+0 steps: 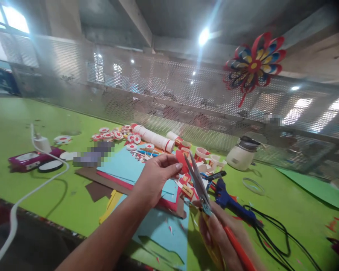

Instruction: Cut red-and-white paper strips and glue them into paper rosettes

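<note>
Between its thumb and fingers, my left hand [161, 173] pinches a small red paper piece [182, 160]. My right hand [217, 229] grips a pair of scissors [198, 180] by the handles, one of them red-orange, with the blades pointing up and slightly apart. The blades stand right beside the paper's right edge; whether they touch it I cannot tell. Under my left hand lies a stack of light blue [121, 163] and red sheets. Red and yellow paper scraps [188, 190] sit behind and below the scissors.
A blue glue gun [234, 203] with black cable lies at right, near a cream kettle-shaped jug [241, 154]. White-red paper discs [109, 134] and a long white roll [154, 137] are at the back. A purple device [25, 160] with white cable sits left. A paper flower [254, 66] hangs above.
</note>
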{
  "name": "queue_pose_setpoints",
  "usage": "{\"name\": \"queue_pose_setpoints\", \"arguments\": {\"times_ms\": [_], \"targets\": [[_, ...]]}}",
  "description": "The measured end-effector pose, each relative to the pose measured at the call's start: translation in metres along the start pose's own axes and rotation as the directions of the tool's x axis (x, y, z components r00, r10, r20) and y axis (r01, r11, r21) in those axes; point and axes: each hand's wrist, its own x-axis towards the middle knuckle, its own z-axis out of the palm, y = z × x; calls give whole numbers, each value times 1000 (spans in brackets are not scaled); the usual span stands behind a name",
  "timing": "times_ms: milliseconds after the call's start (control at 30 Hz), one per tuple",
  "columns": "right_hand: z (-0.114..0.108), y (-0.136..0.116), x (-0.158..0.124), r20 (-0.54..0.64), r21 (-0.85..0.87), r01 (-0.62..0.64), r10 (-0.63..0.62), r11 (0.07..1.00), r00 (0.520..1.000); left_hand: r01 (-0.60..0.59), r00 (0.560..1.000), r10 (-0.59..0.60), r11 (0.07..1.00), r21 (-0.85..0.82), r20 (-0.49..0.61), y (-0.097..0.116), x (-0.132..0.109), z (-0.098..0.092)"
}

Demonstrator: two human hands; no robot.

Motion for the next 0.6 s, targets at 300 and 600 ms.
{"name": "queue_pose_setpoints", "arguments": {"times_ms": [300,600], "targets": [[-7,-1,-2,94,-83,13,-5,997,996,-45,998,42,996,-82,-39,-1,-2,5],[-8,-2,-2,109,-131,16,-1,991,994,-21,998,17,998,-63,-59,-1,-3,7]]}}
